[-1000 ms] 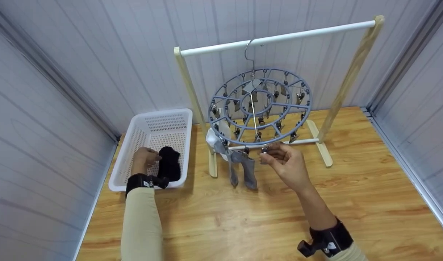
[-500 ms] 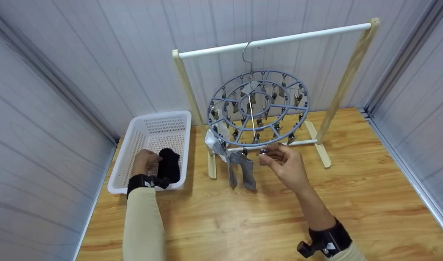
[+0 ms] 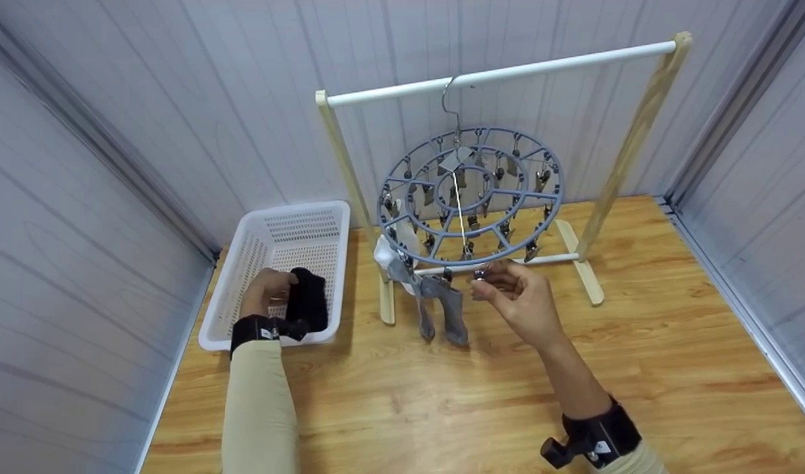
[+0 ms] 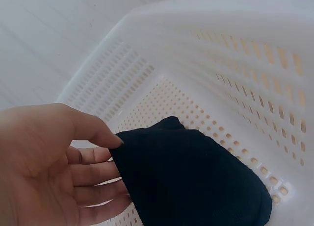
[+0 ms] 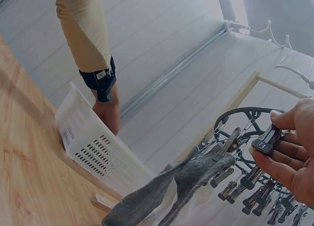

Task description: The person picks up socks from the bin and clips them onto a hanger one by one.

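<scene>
While L hand (image 4: 61, 160) pinched blk sock (image 4: 191, 177) edge, R hand (image 3: 526, 303) pinched clip (image 5: 268, 139), hanger (image 3: 528, 192) 6 o'clock; flat edge prob. best.

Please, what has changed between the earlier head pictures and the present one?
The left hand has moved slightly right, a little further over the edge of the dark sock, which it now pinches; whether it already gripped it earlier, I cannot tell. The right hand stays holding a clip; the grey socks and white basket look unchanged.
</scene>
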`<state>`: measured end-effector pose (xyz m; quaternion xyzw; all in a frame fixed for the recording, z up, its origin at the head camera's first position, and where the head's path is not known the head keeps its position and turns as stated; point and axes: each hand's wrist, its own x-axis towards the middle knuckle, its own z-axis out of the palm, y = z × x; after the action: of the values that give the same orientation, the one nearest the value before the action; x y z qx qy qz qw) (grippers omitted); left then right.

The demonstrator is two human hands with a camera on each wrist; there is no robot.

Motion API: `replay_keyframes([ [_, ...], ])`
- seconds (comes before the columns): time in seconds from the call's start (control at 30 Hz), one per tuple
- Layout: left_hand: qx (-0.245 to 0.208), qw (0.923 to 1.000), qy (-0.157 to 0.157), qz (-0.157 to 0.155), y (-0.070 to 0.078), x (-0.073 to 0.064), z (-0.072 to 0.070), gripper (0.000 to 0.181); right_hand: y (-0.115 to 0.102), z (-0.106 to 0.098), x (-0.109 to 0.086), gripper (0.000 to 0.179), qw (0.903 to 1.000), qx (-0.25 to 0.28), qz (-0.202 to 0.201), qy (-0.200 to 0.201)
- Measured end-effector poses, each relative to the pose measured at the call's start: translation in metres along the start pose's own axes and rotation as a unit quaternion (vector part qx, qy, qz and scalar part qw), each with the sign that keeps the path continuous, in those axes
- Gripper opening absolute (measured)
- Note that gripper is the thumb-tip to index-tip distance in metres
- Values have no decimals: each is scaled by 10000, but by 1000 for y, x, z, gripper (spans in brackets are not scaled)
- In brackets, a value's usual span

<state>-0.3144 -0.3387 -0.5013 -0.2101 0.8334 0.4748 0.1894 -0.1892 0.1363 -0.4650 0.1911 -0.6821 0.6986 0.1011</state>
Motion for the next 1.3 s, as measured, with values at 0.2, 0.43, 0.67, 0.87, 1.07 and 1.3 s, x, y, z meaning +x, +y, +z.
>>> replay_keyframes([
  [0.2, -15, 9999, -134, 24, 1, 1, 2, 37, 0, 1, 1, 17, 10000, -27, 30, 37],
  [0.43, -507, 9976, -229, 411, 3, -3, 5, 25, -1, 1, 0, 17, 9999, -42, 100, 35],
  [0.67, -1070, 9935, -219, 332, 5, -1, 5, 27, 0, 0, 0, 17, 9999, -81, 106, 31],
  [0.87, -1569, 9864, -198, 455, 12, -6, 4, 20, -1, 1, 0, 17, 9997, -154, 174, 82],
  [1.07, -1957, 9786, 188, 612, 21, -18, 7, 22, -2, 1, 1, 18, 9997, -120, 210, 79],
  [1.3, -2463, 9621, 498, 1060, 34, -43, 12, 17, -2, 0, 0, 18, 9998, -127, 158, 62],
])
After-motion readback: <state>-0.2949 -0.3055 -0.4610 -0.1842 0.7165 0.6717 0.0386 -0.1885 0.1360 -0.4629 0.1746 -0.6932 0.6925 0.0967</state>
